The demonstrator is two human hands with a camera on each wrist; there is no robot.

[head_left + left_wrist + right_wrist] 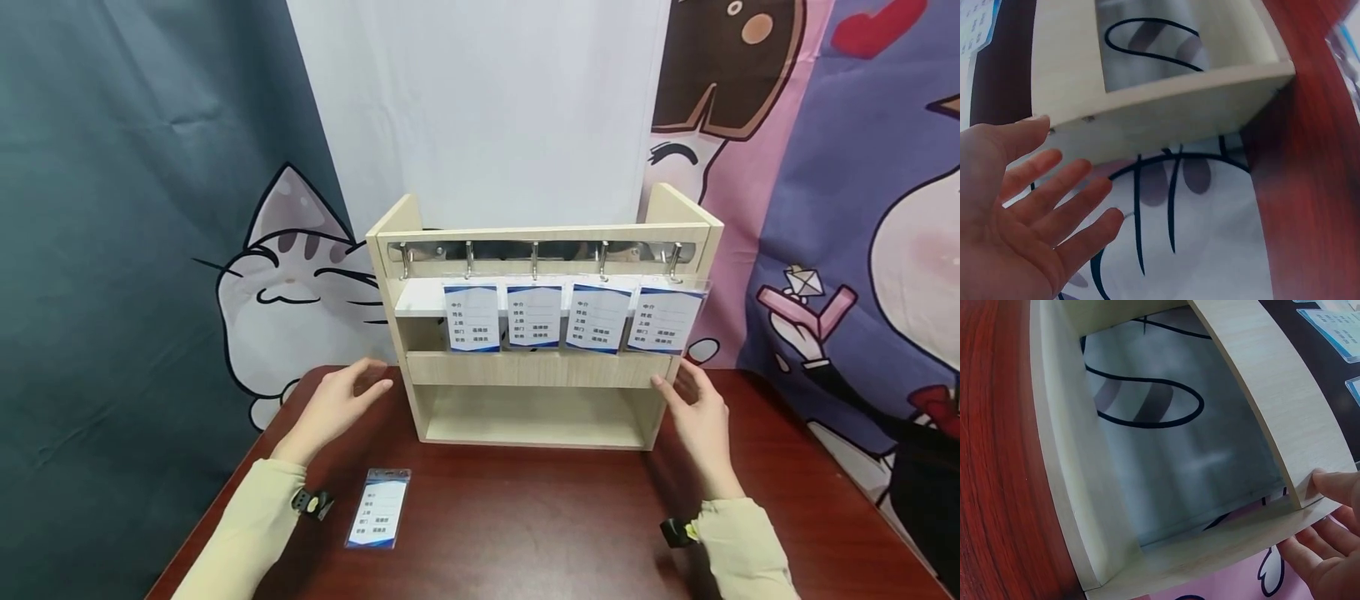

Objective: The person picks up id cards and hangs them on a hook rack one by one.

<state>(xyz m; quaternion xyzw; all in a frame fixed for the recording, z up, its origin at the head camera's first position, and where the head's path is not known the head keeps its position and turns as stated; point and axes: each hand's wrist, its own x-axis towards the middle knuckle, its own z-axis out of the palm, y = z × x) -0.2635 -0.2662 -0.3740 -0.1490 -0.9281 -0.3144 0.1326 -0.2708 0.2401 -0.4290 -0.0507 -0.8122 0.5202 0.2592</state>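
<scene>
A pale wooden rack (536, 371) stands upright on the table, a metal strip of hooks (535, 258) along its upper front. Several clear-sleeved name badges (534, 318) hang from the hooks; the leftmost hook (405, 260) holds none. My right hand (701, 421) grips the rack's right side, thumb (1335, 486) on the front board and fingers on the outer side panel. By the left side panel, my left hand (337, 408) has its fingers loosely spread and holds nothing. In the left wrist view its thumb tip overlaps the panel edge; contact is unclear. Another name badge (378, 510) lies flat nearer me.
The rack stands on a dark red wooden table (525, 525), with an open lower compartment (532, 415) facing me. Behind it hang a white cloth (495, 108) and cartoon-printed curtains (757, 167). Something black (926, 492) is at the far right edge.
</scene>
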